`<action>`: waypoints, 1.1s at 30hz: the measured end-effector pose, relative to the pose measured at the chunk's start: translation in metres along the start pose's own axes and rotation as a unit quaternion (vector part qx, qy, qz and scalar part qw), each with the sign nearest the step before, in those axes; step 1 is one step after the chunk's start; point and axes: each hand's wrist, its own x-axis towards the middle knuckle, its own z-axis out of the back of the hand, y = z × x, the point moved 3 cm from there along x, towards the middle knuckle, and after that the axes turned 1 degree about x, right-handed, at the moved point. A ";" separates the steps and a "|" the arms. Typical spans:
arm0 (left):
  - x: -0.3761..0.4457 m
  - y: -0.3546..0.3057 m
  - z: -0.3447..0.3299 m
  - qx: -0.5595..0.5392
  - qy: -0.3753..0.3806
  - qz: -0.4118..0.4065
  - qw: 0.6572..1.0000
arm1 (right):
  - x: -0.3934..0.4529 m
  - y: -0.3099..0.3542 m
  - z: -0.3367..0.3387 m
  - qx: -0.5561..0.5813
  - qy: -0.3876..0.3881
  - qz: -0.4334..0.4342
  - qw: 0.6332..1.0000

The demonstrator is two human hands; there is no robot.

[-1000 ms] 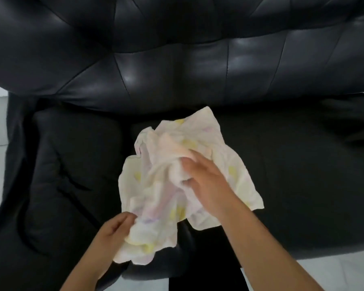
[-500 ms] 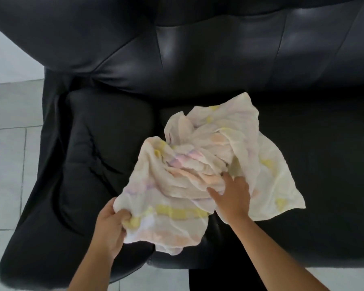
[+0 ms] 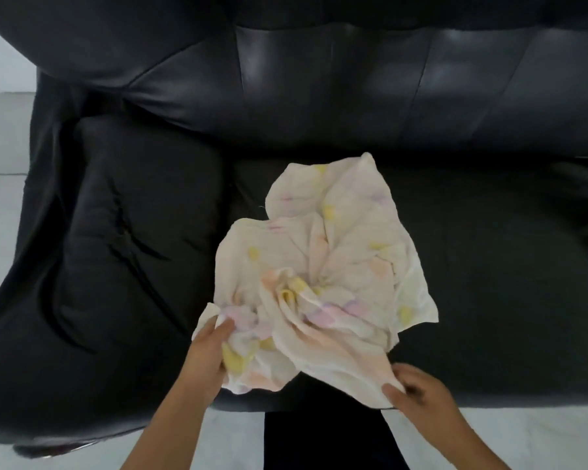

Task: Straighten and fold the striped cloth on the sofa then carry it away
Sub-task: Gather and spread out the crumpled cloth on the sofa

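A crumpled cream cloth [image 3: 340, 259] with faint yellow, pink and lilac stripes lies on the black leather sofa seat [image 3: 489, 283], bunched toward its near edge. My left hand [image 3: 209, 347] grips the cloth's near left corner at the seat's front. My right hand [image 3: 414, 391] pinches the near right corner low over the front edge of the seat. The far part of the cloth lies spread but wrinkled toward the backrest.
The sofa's padded armrest [image 3: 123, 259] rises to the left of the cloth, the tufted backrest [image 3: 353, 79] behind it. Pale tiled floor [image 3: 0, 198] shows at the left and below the seat. A dark trouser leg [image 3: 323, 439] stands between my arms.
My right hand let go of the cloth's middle and moved down right to take its near right corner. The left hand kept its corner. The cloth now lies more spread on the seat.
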 end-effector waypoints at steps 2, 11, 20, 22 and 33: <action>0.008 0.018 -0.015 0.010 0.002 0.034 0.999 | 0.007 -0.014 0.001 0.120 0.065 -0.081 0.987; 0.060 0.053 -0.071 0.157 -0.053 -0.021 0.986 | 0.049 0.006 -0.021 -0.066 -0.038 -0.104 0.992; 0.008 0.000 -0.029 0.074 0.029 -0.097 0.992 | 0.085 0.053 0.022 0.123 -0.235 -0.123 0.956; -0.014 -0.030 -0.018 0.062 0.049 -0.144 0.986 | 0.068 0.086 0.057 0.191 -0.320 -0.021 0.928; -0.020 -0.064 -0.072 -0.117 0.088 -0.085 0.986 | 0.063 0.084 0.106 0.444 -0.259 -0.016 0.857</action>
